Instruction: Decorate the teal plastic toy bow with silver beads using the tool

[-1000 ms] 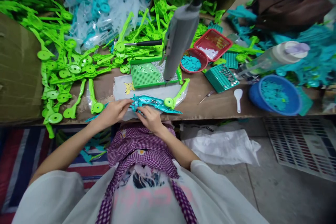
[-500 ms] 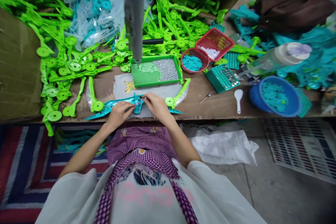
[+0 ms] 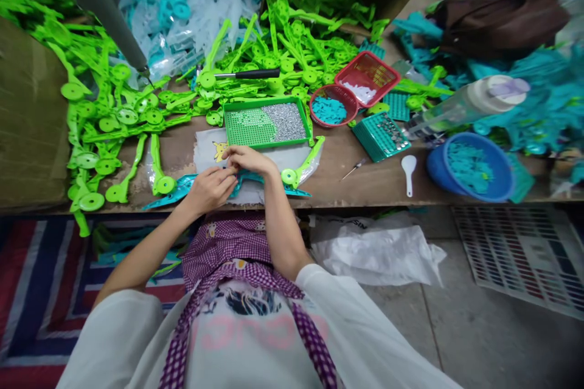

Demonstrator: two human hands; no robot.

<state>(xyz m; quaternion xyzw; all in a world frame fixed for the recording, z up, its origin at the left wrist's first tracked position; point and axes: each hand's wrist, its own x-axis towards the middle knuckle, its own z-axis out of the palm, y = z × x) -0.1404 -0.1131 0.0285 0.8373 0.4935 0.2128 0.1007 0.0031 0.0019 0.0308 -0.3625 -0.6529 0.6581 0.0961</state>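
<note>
A long teal plastic part [image 3: 176, 190] lies across the front of the bench, partly covered by both hands. My left hand [image 3: 213, 188] has its fingers closed over the part's middle. Reaching across just above it, my right hand [image 3: 249, 161] has its fingertips pinched together against the left fingers; what they hold is hidden. A lime-green part [image 3: 296, 171] in a clear sleeve lies to the right, and another lime-green part [image 3: 163, 179] to the left. Behind the hands, a green tray [image 3: 268, 144] contains many small silvery pieces, beside a grey cloth [image 3: 207, 143] with a yellow figure.
A grey hanging screwdriver [image 3: 112, 18] slants above the green pile [image 3: 104, 115] at left. To the right are a red basket [image 3: 335, 123], a teal tray [image 3: 382, 137], a small screwdriver [image 3: 352, 169], a white spoon [image 3: 409, 173], a blue bowl [image 3: 440, 173] and a bottle [image 3: 474, 103].
My right hand has moved left, from the right of the teal part's middle to meet my left hand. The hanging screwdriver has swung away to the upper left.
</note>
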